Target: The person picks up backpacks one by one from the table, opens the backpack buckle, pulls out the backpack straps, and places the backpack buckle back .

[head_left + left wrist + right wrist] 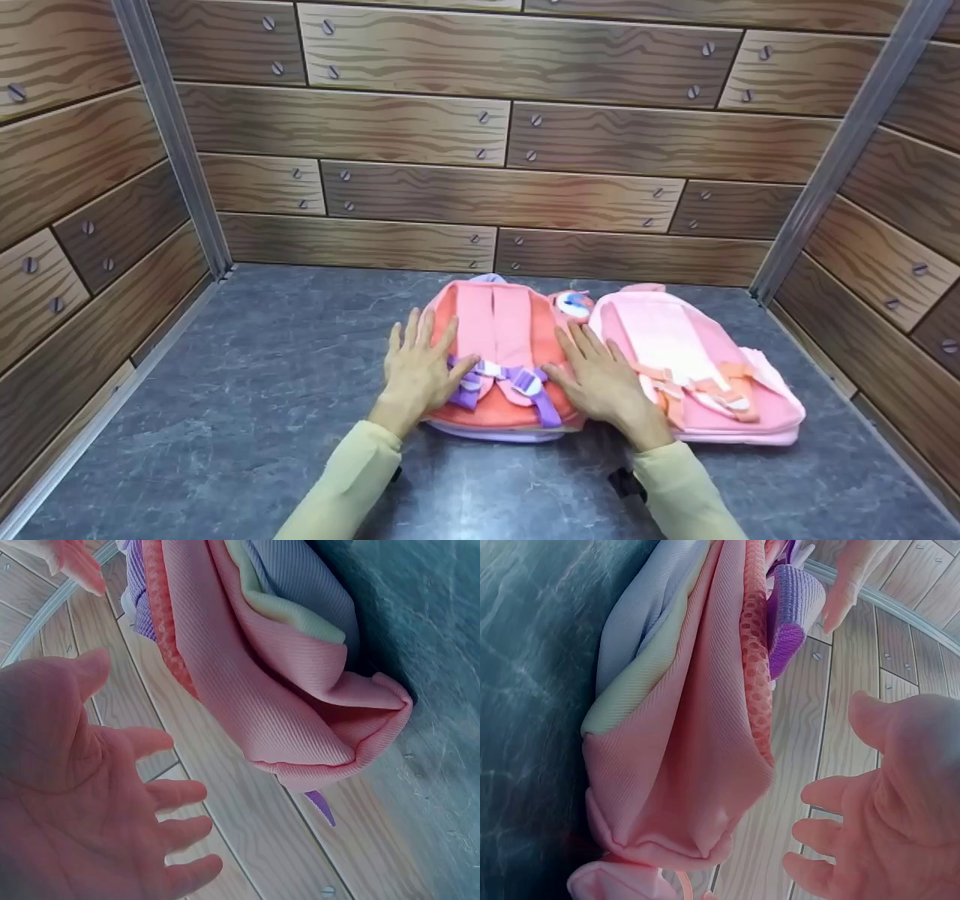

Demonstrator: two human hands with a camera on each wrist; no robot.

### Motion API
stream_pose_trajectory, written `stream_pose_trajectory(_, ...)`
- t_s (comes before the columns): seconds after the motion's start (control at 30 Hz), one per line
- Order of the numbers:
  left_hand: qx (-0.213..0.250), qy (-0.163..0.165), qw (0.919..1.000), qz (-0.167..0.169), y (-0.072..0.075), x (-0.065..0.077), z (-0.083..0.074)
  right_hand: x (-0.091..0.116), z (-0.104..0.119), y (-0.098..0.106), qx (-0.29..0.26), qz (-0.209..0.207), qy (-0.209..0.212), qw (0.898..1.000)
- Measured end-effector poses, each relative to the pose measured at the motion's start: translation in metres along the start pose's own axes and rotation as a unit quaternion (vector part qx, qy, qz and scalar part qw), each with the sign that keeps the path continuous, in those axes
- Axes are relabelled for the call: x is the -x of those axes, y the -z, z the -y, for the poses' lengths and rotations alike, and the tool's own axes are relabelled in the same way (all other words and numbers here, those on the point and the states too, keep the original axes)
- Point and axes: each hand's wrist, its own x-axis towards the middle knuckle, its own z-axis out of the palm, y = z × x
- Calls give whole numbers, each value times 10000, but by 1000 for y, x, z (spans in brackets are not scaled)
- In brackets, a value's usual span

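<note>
A coral-pink backpack with purple strap ends and buckles lies straps up on the dark table. Over its left edge is my left hand, fingers spread and straight. My right hand is spread in the same way at the right edge. Both wrist views show a gap between the palm and the bag's folded fabric side, so neither hand grips it. To the right lies a paler pink backpack with orange straps, also straps up, close beside my right hand.
A small round charm with blue on it sits between the two bags. Wood-patterned walls enclose the dark marbled tabletop at the back and both sides, with metal strips at the corners.
</note>
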Motion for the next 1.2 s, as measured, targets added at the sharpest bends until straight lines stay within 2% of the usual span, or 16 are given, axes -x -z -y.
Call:
stream_pose_trajectory(0.17, -21, 132, 9997, -211, 0, -4, -1, -3, 1, 0, -188, -33, 70, 9998)
stream_pose_trajectory(0.3, -2, 192, 9978, -635, 0, -8, -3, -5, 3, -2, -938, -68, 11, 9956)
stream_pose_trajectory(0.5, 236, 212, 9908, -1317, 1, -8, -5, -9, 11, -11, -2410, -267, -50, 9701)
stream_pose_trajectory(0.6, 873, 111, 9845, -1519, 3, -8, -5, -12, 14, -18, -2975, -382, -36, 9540)
stream_pose_trajectory(0.67, 1599, 83, 9763, -1455, 5, -9, -5, -15, 14, -22, -3396, -395, -39, 9397)
stream_pose_trajectory(0.77, 2700, 45, 9555, -1187, 6, -14, -5, -18, 15, -24, -4047, -276, -162, 9139)
stream_pose_trajectory(0.83, 3158, 46, 9445, -907, 6, -19, -6, -20, 18, -24, -4394, -185, -274, 8977)
stream_pose_trajectory(0.9, 3421, 20, 9373, -670, 5, -24, -7, -23, 19, -26, -4620, -133, -396, 8859)
stream_pose_trajectory(0.97, 3616, 40, 9313, -441, 5, -28, -9, -27, 20, -26, -4745, -128, -477, 8789)
stream_pose_trajectory(1.03, 3760, 69, 9262, -281, 5, -30, -11, -33, 17, -33, -4794, -106, -517, 8760)
stream_pose_trajectory(1.2, 3990, 4, 9168, -182, 1, -34, -15, -39, 18, -36, -4882, 39, -541, 8711)
